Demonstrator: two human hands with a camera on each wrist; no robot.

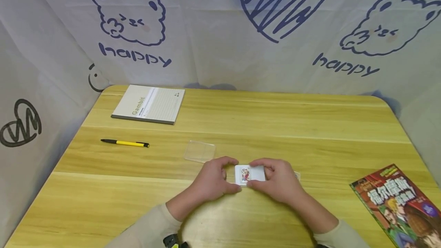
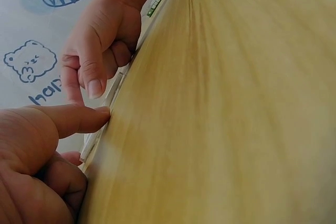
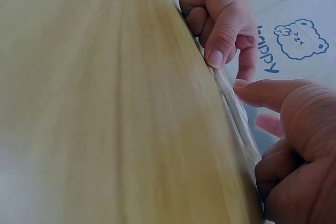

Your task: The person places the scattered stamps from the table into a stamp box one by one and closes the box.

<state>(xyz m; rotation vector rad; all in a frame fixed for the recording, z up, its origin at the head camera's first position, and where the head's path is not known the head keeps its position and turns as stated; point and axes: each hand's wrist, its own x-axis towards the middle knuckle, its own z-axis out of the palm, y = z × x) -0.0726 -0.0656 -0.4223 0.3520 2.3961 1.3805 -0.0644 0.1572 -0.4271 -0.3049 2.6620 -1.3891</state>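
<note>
A white card (image 1: 257, 172) with a small colourful picture lies flat near the table's front, apparently on a thin stack whose layers are hard to tell apart. My left hand (image 1: 216, 179) spans its left end, thumb at the near edge and index finger at the far edge. From the other side my right hand (image 1: 280, 179) holds it by the near and far edges between thumb and index finger. In the left wrist view, the left thumb (image 2: 94, 116) touches the thin edge close to the tabletop. A clear piece (image 1: 298, 175) shows partly behind the right hand.
A clear plastic lid (image 1: 200, 151) lies just beyond the left hand. Farther left are a yellow-and-black pen (image 1: 127, 143) and a notebook (image 1: 148, 104). At the right edge lies a colourful book (image 1: 399, 206). Printed white cloth (image 1: 213, 49) hangs behind the wooden table (image 1: 275, 121).
</note>
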